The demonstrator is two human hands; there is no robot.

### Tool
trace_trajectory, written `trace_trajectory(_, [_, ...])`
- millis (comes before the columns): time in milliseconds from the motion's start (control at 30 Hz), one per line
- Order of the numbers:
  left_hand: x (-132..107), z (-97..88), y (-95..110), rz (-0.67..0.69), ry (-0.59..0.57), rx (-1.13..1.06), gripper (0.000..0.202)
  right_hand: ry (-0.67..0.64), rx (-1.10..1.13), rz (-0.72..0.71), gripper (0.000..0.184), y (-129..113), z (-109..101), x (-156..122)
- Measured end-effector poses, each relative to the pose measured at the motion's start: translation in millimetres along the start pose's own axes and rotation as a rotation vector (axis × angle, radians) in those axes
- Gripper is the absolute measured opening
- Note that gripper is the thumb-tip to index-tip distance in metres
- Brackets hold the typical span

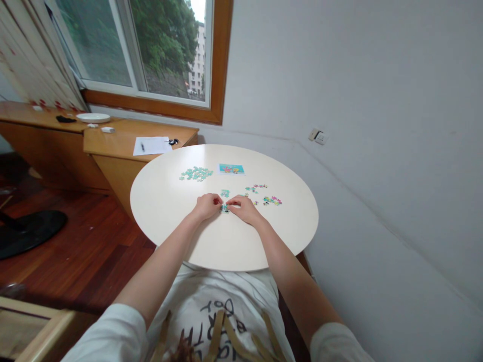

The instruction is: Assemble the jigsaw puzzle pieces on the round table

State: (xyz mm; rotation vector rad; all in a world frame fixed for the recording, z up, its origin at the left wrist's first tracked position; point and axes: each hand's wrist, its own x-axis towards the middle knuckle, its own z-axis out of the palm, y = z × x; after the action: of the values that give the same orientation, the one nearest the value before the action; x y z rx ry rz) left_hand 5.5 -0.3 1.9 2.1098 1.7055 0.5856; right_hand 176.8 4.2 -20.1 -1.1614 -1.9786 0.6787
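Near the middle of a white oval table (222,246), both my hands meet over a small cluster of jigsaw puzzle pieces (225,208). My left hand (209,205) pinches the cluster's left side, fingers curled. From the right, my right hand (244,207) has its fingertips closed on the same cluster. Just beyond lies another small joined group of teal pieces (225,193). Several loose colourful pieces (272,201) lie to the right, some partly hidden behind my right hand. A pile of teal pieces (196,174) is at the far left, beside a picture card (231,169).
A wooden desk (181,136) stands behind the table at left, bearing a paper sheet (151,146), a dark key-like bunch (173,142) and a white plate (93,117). The white wall (358,125) borders the right. A black round base (33,234) stands on the floor.
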Motion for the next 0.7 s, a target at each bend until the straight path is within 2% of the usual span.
trace_trajectory(700, [-0.8, -0.6, 1.9, -0.001, 0.001, 0.015, 0.021, -0.005, -0.064, -0.02, 0.012, -0.4, -0.9, -1.8])
